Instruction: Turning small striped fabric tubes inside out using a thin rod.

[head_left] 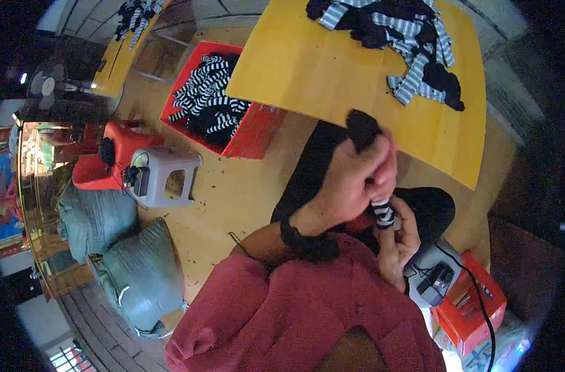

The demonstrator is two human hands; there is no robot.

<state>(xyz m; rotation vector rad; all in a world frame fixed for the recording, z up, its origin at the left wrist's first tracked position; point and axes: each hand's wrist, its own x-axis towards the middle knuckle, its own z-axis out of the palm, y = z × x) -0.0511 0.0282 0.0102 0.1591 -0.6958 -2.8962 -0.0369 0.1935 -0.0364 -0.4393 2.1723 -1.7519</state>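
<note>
A black-and-white striped sock [383, 212] with a black end is held in front of my chest, between my two hands. My left hand [354, 183] is closed around its middle, and the black end sticks out above the fist. Just below, my right hand [401, 240] grips the striped lower part, which seems to sit over some of its fingers. The yellow table [295, 68] stands ahead, its near edge close to my left hand. On its far side lies a loose pile of grey striped socks [412, 68] with black ends, apparently inside out.
A red bin [251, 133] full of striped socks [211, 93] stands left of the table. Farther left are a red stool [124, 139], a grey stool [170, 180] and stuffed green sacks [143, 273]. At my right is a red crate [471, 310] with a black cable [484, 304].
</note>
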